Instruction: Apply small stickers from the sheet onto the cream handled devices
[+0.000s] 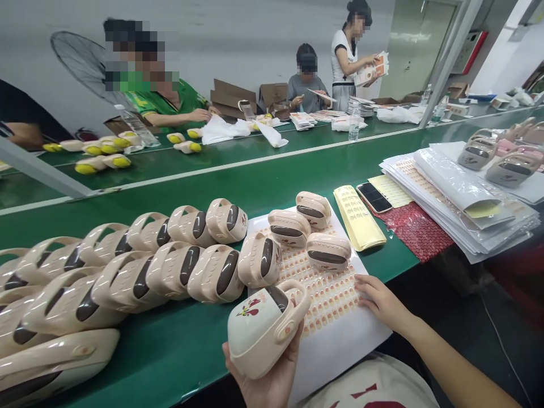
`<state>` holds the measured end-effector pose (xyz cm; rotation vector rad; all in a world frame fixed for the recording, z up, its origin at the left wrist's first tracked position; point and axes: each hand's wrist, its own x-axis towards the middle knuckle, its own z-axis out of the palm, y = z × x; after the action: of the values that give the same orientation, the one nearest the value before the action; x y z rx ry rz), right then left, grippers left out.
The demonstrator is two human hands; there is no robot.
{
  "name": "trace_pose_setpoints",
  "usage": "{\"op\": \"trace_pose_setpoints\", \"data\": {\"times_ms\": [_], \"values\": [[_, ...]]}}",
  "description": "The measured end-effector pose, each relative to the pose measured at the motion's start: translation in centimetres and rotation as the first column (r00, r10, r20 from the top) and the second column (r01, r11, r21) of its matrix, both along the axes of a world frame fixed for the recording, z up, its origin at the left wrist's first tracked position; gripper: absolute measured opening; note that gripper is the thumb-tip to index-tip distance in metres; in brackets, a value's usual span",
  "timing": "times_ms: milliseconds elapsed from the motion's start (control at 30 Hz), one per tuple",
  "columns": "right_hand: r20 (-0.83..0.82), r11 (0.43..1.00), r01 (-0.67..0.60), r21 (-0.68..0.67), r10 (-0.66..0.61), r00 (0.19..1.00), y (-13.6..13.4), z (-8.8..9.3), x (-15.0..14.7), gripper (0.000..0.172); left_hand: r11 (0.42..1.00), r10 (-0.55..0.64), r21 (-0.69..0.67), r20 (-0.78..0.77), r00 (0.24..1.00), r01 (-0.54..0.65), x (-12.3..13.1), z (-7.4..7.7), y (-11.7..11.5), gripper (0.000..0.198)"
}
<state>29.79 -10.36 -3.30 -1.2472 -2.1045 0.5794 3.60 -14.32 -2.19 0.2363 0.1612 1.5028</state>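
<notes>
My left hand (270, 381) is closed round a cream plastic case (263, 334) with a carry handle, a dark window and a dark red printed figure on its pale face. It is held tilted above the near part of a white sheet of small orange-and-cream stickers (327, 306). At the sheet's right edge lies my right hand (385, 303), fingers stretched out and touching the paper; no object shows in it. Three similar cases stand on the far part of the sheet, one of them a cream case (328, 252). Another case (259, 260) sits at its left edge.
Rows of matching cases (170, 272) fill the left of the green table (178, 345). To the right lie a yellow sticker strip (359, 218), a phone (374, 197), red bubble wrap (419, 232) and stacked sheets (459, 209). Several people work across the bench.
</notes>
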Motion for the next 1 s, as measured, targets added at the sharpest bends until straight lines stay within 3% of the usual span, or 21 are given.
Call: {"op": "trace_pose_setpoints", "data": {"times_ms": [100, 200, 267, 333, 400, 467, 567, 667, 767, 900, 1000], "values": [[-0.053, 1.0, -0.016, 0.01, 0.016, 0.998, 0.1, -0.2, 0.0, 0.016, 0.985, 0.087, -0.127, -0.225, 0.97, -0.118, -0.5, -0.8, -0.5, 0.052], [-0.094, 1.0, 0.008, -0.016, -0.01, 0.996, 0.2, 1.0, -0.2, 0.02, 0.96, 0.104, -0.167, -0.527, 0.844, -0.223, -0.6, -0.6, -0.9, 0.06], [-0.215, 0.99, 0.074, -0.118, -0.098, 0.972, 0.3, 2.7, -1.0, 0.022, 0.961, 0.113, -0.089, -0.735, 0.669, -0.261, -0.4, 0.5, -0.8, 0.076], [-0.396, 0.964, 0.088, -0.253, -0.186, 0.899, 0.2, 4.9, -2.6, 0.026, 0.951, 0.192, 0.07, -0.897, 0.399, -0.301, -0.1, 1.7, -0.5, 0.097], [-0.548, 0.95, -0.007, -0.313, -0.174, 0.818, 0.2, 7.2, -4.7, 0.028, 0.932, 0.278, 0.235, -0.952, 0.127, -0.277, 0.1, 2.7, 0.0, 0.103], [-0.618, 0.942, -0.136, -0.307, -0.088, 0.782, 0.2, 9.2, -6.9, 0.025, 0.931, 0.323, 0.322, -0.946, -0.023, -0.173, 0.0, 3.0, 0.3, 0.096], [-0.588, 0.911, -0.246, -0.331, 0.005, 0.809, 0.6, 10.9, -9.2, 0.018, 0.918, 0.395, 0.393, -0.912, -0.111, 0.041, -0.6, 2.7, 0.8, 0.095], [-0.534, 0.891, -0.269, -0.367, 0.035, 0.845, 1.4, 11.4, -9.9, 0.014, 0.859, 0.508, 0.481, -0.843, -0.178, 0.177, -1.4, 2.2, 1.2, 0.101], [-0.486, 0.893, -0.275, -0.358, 0.073, 0.871, 1.9, 11.5, -9.8, 0.013, 0.823, 0.565, 0.531, -0.799, -0.205, 0.2, -1.8, 1.5, 1.5, 0.102], [-0.39, 0.903, -0.285, -0.321, 0.148, 0.909, 2.1, 11.7, -9.6, 0.012, 0.826, 0.563, 0.532, -0.795, -0.225, 0.185, -1.9, 0.7, 1.5, 0.102], [-0.339, 0.922, -0.278, -0.27, 0.18, 0.924, 2.1, 11.6, -9.5, 0.012, 0.835, 0.548, 0.515, -0.808, -0.217, 0.192, -1.9, 1.1, 1.3, 0.1]]}}
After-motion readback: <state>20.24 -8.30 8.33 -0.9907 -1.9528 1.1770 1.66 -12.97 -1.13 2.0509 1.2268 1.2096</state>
